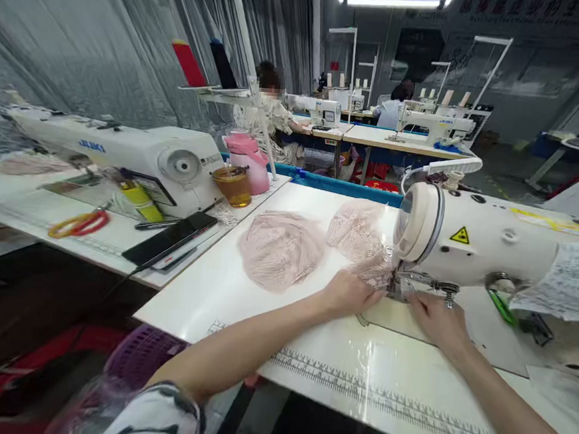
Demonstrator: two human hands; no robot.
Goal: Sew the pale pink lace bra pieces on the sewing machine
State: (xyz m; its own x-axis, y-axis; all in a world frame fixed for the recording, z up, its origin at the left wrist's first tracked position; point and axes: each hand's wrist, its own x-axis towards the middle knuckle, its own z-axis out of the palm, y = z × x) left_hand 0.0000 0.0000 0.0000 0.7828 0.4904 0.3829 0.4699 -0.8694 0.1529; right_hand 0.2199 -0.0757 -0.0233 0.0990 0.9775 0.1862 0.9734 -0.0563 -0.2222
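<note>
Left hand (351,295) touching pink fabric (371,269), likely steadying it under sewing machine (492,243); right hand (439,319) resting opposite; both grips unclear.

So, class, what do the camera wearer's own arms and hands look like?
A white sleeve with dark patterning and a dark edge ends near the left elbow. The left hand and right hand are ungloved; no sleeve shows on the right forearm.
</note>
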